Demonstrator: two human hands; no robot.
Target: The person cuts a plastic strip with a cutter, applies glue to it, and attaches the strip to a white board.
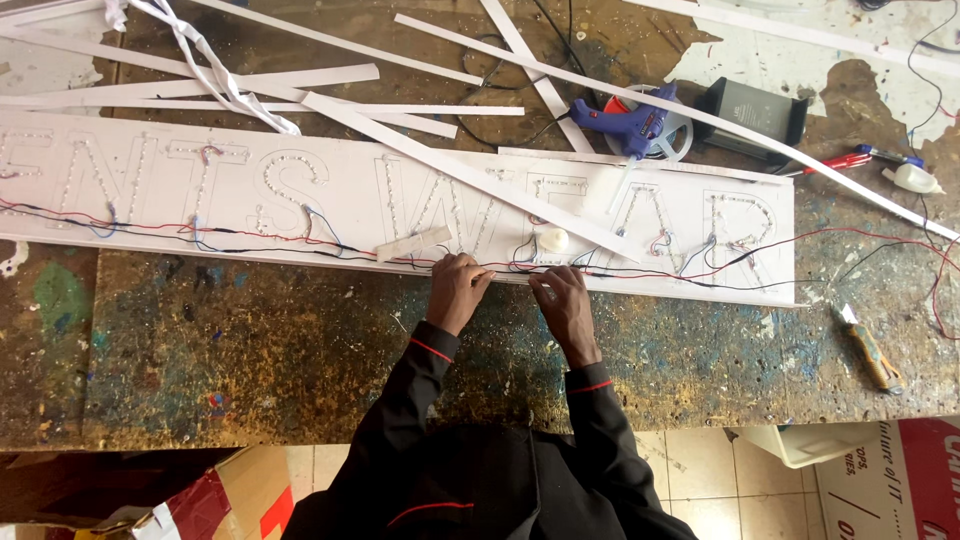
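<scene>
A long white sign board (340, 195) with letter outlines made of small lights lies across the paint-stained workbench. Red, black and blue wires (250, 243) run along its near edge. My left hand (456, 291) and my right hand (563, 300) rest at that near edge, fingertips pinched on the wires about a hand's width apart. A small white roll (552, 240) sits on the board just beyond my right hand. A short white strip piece (413, 243) lies on the board beside my left hand.
Long white strips (420, 150) lie scattered over the board and bench. A blue glue gun (625, 122) rests on a tape reel, next to a black box (757, 115). A utility knife (866, 347) lies at the right. Pens (845, 160) and a small white bottle (914, 179) sit far right.
</scene>
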